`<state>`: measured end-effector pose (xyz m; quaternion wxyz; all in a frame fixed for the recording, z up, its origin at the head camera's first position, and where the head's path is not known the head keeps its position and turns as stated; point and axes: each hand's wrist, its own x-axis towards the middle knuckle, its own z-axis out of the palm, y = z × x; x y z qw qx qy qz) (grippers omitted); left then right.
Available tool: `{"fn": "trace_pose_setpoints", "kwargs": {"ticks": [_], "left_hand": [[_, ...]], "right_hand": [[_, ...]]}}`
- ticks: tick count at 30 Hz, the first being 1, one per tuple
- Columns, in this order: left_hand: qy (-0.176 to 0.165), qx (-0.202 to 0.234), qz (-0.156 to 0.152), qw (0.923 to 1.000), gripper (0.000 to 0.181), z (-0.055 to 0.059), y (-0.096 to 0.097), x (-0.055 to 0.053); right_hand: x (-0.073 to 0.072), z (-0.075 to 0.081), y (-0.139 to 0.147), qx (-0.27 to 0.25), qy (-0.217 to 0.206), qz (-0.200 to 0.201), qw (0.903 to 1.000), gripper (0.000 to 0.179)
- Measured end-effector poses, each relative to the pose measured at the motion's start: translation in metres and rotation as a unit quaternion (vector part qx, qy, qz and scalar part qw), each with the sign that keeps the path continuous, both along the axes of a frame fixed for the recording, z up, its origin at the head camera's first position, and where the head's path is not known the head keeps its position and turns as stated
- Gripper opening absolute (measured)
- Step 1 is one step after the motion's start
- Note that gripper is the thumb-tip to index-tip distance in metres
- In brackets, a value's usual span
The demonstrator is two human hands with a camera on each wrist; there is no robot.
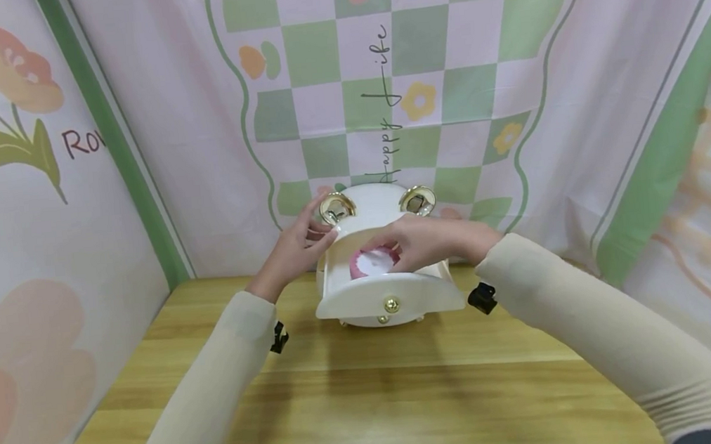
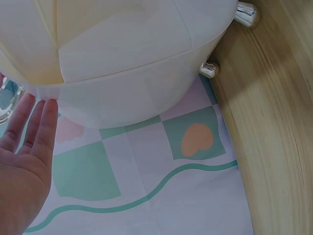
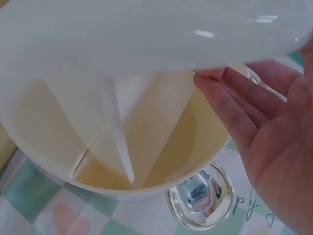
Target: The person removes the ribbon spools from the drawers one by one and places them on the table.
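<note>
The right hand [image 1: 417, 241] pinched a round pink-and-white item [image 1: 373, 263] at the pulled-out drawer [image 1: 387, 293] of a white cabinet [image 1: 374, 206]; whether the item touched the drawer's floor could not be told. The left hand [image 1: 300, 244], fingers nearly straight, touched the cabinet's rim beside a gold-rimmed round fitting [image 1: 337, 208]. The cabinet stood on a wooden table [image 1: 378, 403].

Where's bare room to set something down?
The table is bare between the left sleeve, right sleeve and white box, and also from left sleeve to flowered curtain. The open drawer is crowded by the right grip and pink thing.
</note>
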<state>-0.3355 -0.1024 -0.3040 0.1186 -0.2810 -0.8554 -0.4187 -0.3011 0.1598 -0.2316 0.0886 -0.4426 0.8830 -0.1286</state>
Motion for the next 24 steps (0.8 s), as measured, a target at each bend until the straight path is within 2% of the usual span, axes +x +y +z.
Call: {"fn": "trace_pose_setpoints", "kwargs": {"ticks": [5,15,24], "left_hand": [[-0.003,0.004,0.000,1.0000,0.074,0.000,0.000,0.000],[-0.012,0.006,0.003,0.9999,0.075,0.001,0.001,0.002],[-0.008,0.007,-0.001,0.9999,0.075,0.001,0.001,0.001]], "right_hand": [[0.003,0.007,0.001,0.004,0.015,0.003,0.9999,0.058],[0.009,0.021,0.009,0.003,0.020,-0.015,0.9997,0.057],[0.012,0.026,0.021,-0.002,0.026,-0.024,0.9994,0.059]]}}
